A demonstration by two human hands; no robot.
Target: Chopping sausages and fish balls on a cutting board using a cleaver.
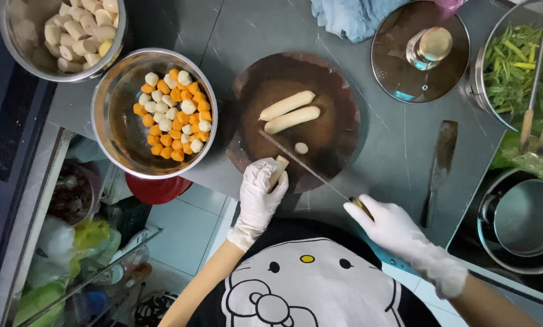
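Two steel bowls [111, 115] of sliced sausage pieces [173, 115], left fingers [265, 175] holding sausage [279, 166], right fingers [368, 212] gripping knife [305, 166]

dark grey countertop [380, 151], pale tiled floor [181, 227] below.

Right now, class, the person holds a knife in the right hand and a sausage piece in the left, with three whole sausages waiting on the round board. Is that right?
Not quite. The head view shows two whole sausages on the round board, not three. The right hand does hold the knife, and the left hand the sausage piece.
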